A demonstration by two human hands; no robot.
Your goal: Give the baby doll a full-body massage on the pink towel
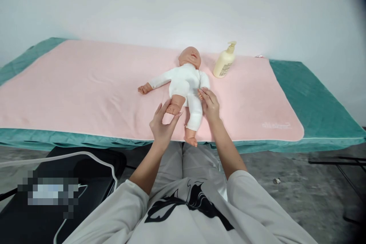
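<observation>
A baby doll (184,78) in a white cloth body lies face up on the pink mat (71,84), its head toward the wall. With thumb and fingers on either side, my left hand (162,124) grips the doll's foot (173,109), and that leg is bent up toward the belly. The doll's other leg (195,112) lies straight, its foot at the mat's near edge. My right hand (211,103) has its fingers closed on the doll's small hand (200,93), beside the hip. The doll's other arm (160,80) stretches out to the left.
A cream pump bottle (224,63) stands on the mat right of the doll's head. Beneath the mat is a green-covered table (311,95) against a white wall. At lower left, a black chair (85,175) carries a white cable (82,154) and a blurred-out item.
</observation>
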